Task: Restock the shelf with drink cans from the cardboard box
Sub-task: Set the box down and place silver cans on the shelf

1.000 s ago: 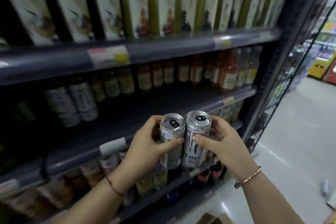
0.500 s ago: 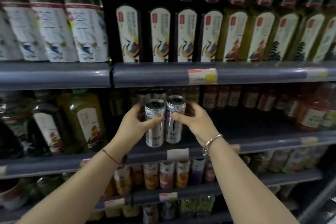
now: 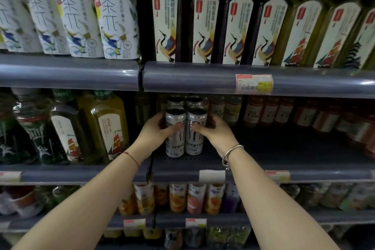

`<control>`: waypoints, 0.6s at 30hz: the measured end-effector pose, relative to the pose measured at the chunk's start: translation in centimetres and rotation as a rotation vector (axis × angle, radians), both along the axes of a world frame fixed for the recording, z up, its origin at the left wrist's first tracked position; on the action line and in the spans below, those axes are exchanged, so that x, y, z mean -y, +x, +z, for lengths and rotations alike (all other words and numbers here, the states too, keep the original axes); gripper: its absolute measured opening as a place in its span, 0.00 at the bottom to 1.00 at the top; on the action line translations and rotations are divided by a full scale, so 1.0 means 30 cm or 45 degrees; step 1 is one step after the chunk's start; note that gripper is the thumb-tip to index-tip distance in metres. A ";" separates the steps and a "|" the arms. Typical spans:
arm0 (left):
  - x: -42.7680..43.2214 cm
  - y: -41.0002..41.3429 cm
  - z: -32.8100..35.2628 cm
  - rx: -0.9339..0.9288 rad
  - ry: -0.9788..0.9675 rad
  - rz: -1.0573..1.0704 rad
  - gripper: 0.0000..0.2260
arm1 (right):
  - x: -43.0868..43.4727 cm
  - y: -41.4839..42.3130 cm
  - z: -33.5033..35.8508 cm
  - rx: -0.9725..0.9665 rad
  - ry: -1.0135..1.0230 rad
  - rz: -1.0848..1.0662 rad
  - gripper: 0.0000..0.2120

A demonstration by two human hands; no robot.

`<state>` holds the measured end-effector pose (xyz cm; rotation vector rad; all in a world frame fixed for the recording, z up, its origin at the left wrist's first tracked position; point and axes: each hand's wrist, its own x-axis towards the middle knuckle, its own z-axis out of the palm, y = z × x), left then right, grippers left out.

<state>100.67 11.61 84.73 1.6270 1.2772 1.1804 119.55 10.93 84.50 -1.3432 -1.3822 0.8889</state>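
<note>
Two tall white drink cans stand side by side on the middle shelf (image 3: pixel 284 160). My left hand (image 3: pixel 156 130) wraps the left can (image 3: pixel 175 144), thumb across its front. The right can (image 3: pixel 194 143) is gripped the same way by my right hand (image 3: pixel 213 130). Both cans appear to rest upright on the shelf floor, touching each other. Directly behind them stand two more cans (image 3: pixel 185 102) of the same kind, only their tops showing. The cardboard box is out of view.
Green tea bottles (image 3: pixel 109 128) crowd the shelf left of the cans; small orange bottles (image 3: pixel 269 110) line the back right, with bare shelf floor in front of them. The upper shelf edge (image 3: pixel 203 76) hangs just above the can tops. Lower shelves hold small bottles (image 3: pixel 194 199).
Both hands carried the two cans from in front of the shelving up and forward onto the middle shelf, setting them in front of the two cans at the back.
</note>
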 end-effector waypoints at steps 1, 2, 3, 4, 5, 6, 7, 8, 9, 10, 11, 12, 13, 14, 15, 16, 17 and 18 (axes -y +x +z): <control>0.004 0.000 0.003 -0.016 -0.005 -0.007 0.26 | -0.003 -0.001 -0.002 0.019 -0.004 0.009 0.36; 0.007 -0.001 0.002 -0.014 -0.016 -0.008 0.28 | -0.006 -0.004 -0.005 0.025 -0.010 0.017 0.35; 0.011 -0.003 -0.001 0.003 -0.026 -0.009 0.29 | -0.006 -0.006 -0.007 0.024 -0.010 0.026 0.34; 0.014 -0.004 -0.004 0.021 -0.039 -0.005 0.32 | -0.011 -0.004 -0.013 0.019 -0.008 0.029 0.33; 0.013 -0.007 -0.014 0.027 -0.047 0.003 0.35 | -0.009 -0.002 -0.016 0.017 0.000 0.031 0.32; 0.016 -0.007 -0.025 0.010 -0.043 0.021 0.38 | -0.006 0.001 -0.021 0.031 0.004 0.029 0.33; 0.018 -0.007 -0.038 -0.031 -0.044 0.052 0.41 | -0.001 0.006 -0.029 0.066 -0.001 0.027 0.35; 0.021 -0.006 -0.051 -0.076 -0.051 0.083 0.43 | 0.006 0.010 -0.038 0.119 -0.015 0.024 0.37; 0.024 -0.005 -0.065 -0.123 -0.053 0.098 0.44 | 0.015 0.011 -0.049 0.177 -0.034 0.023 0.38; 0.028 -0.001 -0.079 -0.167 -0.060 0.098 0.44 | 0.023 0.010 -0.060 0.222 -0.045 0.032 0.38; 0.030 0.002 -0.089 -0.204 -0.062 0.098 0.43 | 0.030 0.006 -0.071 0.258 -0.045 0.044 0.37; 0.029 0.003 -0.100 -0.227 -0.052 0.105 0.41 | 0.033 0.001 -0.081 0.279 -0.037 0.049 0.37; 0.026 0.002 -0.106 -0.232 -0.037 0.110 0.38 | 0.038 -0.005 -0.084 0.294 -0.018 0.042 0.37; 0.023 0.000 -0.110 -0.223 -0.027 0.109 0.36 | 0.039 -0.009 -0.087 0.303 -0.004 0.023 0.36; 0.015 -0.006 -0.114 -0.205 -0.023 0.095 0.35 | 0.043 -0.012 -0.085 0.307 0.008 0.006 0.35; 0.008 -0.012 -0.118 -0.185 -0.029 0.072 0.34 | 0.046 -0.012 -0.084 0.305 0.013 -0.009 0.35; 0.001 -0.020 -0.121 -0.166 -0.045 0.043 0.34 | 0.049 -0.011 -0.084 0.303 0.017 -0.020 0.34; -0.005 -0.028 -0.124 -0.151 -0.061 0.013 0.34 | 0.054 -0.010 -0.085 0.299 0.022 -0.027 0.35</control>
